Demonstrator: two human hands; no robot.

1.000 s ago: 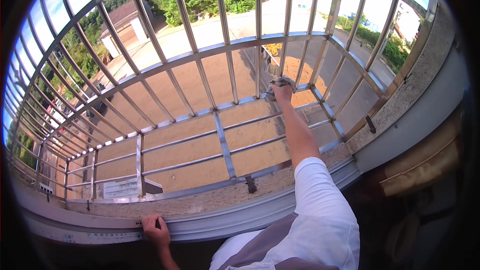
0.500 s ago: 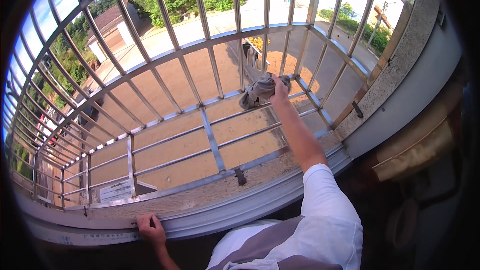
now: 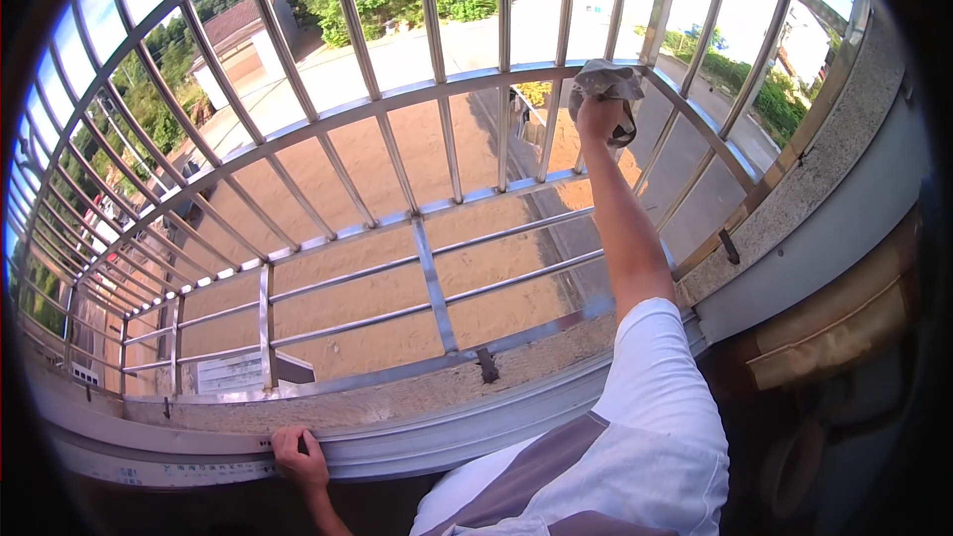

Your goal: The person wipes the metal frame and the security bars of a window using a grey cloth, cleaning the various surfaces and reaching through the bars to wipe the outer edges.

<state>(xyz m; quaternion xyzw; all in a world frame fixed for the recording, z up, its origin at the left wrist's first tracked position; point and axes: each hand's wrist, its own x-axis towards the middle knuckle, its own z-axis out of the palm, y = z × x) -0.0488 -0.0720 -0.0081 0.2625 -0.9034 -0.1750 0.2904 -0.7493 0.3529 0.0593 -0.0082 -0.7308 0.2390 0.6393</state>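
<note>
My right hand (image 3: 599, 122) reaches far out over the window sill, its fingers wrapped round a grey cloth (image 3: 608, 79). The cloth lies against the horizontal rail of the metal window grille (image 3: 422, 91), close to the far right corner, and a loose end hangs beside my hand. My left hand (image 3: 300, 457) rests on the pale window frame (image 3: 397, 437) at the near edge, fingers curled over it; whether anything sits under them is hidden.
Thin bars form the cage's floor, with a dark hinge-like piece (image 3: 486, 365) on the rough sill (image 3: 377, 397). At the right stands the window's side frame (image 3: 814, 228). Far below lie a brown spread-out yard (image 3: 328, 189), a small building (image 3: 243, 45) and trees.
My right hand has moved the cloth up and to the right, from the low bars near the cage floor to the middle rail. The left hand stays in place; the view has shifted slightly.
</note>
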